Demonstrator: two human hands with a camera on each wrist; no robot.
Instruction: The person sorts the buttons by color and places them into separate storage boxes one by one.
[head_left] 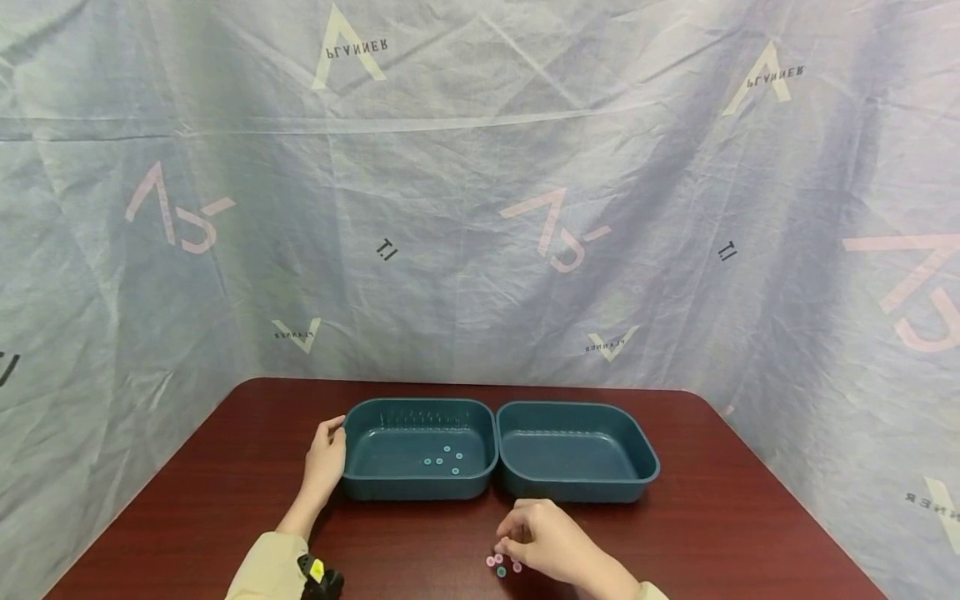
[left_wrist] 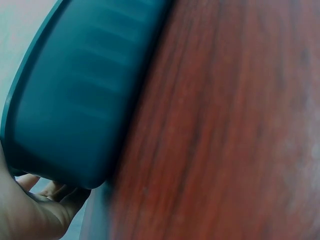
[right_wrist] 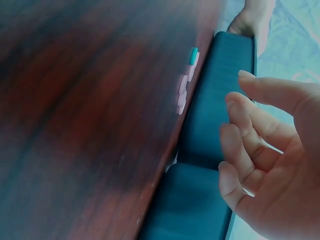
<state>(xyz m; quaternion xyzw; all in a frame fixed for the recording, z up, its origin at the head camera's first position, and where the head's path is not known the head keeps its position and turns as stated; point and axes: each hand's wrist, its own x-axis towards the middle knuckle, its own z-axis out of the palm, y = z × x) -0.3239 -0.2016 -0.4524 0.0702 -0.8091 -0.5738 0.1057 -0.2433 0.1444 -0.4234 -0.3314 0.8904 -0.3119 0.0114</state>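
Note:
My left hand grips the left end of a dark teal tray; in the left wrist view its fingers lie against the end wall and the thumb is mostly cut off. Several small teal discs, button-like, lie inside this tray. My right hand is low over a small group of similar discs on the table, in front of the trays. One teal disc and several pink discs make up that group. In the right wrist view, thumb and bent fingers stand apart with nothing visible between them.
A second dark teal tray stands right of the first, nearly touching it, with no discs visible inside. Both stand on a dark red wooden table. Behind and beside it hangs a grey printed cloth.

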